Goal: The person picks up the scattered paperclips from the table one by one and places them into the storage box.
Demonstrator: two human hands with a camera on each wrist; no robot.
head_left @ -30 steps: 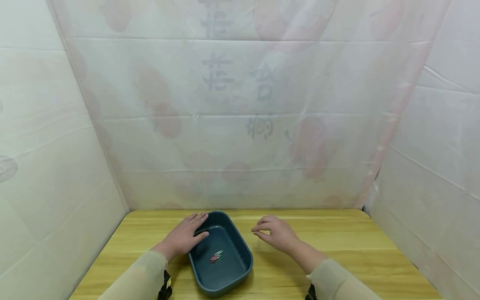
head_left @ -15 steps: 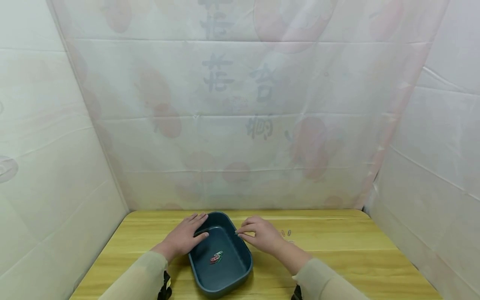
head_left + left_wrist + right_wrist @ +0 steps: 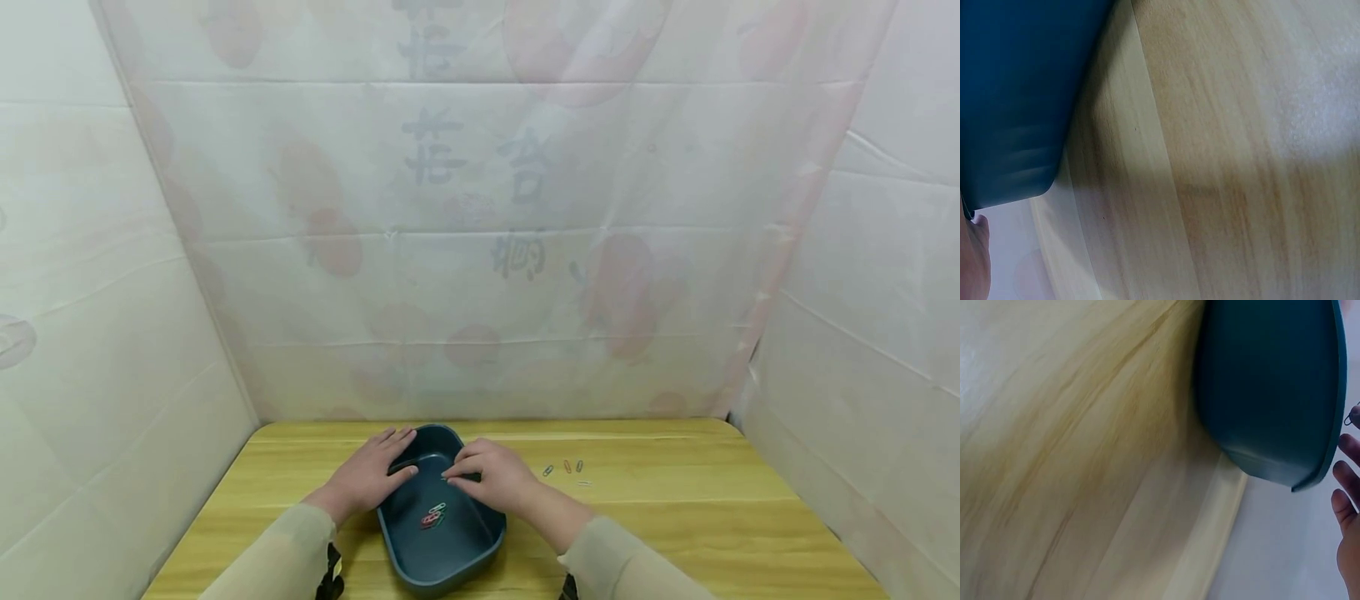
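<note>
Yellow-wood bench (image 3: 675, 517), going L to R: left hand (image 3: 367, 477) lies flat on the far-left rim of the dark teal tray (image 3: 420, 575), fingers straight, prob. steadying it. In the tray, a few coloured paper clips (image 3: 432, 515). Right hand (image 3: 491, 479) hovers over the tray's far end, fingertips pinched together, w/ something too small to make out. Further R, loose clips (image 3: 564, 469) on the wood.

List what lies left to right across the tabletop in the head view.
left hand → dark blue tray → right hand → loose paper clips on the wooden table.
</note>
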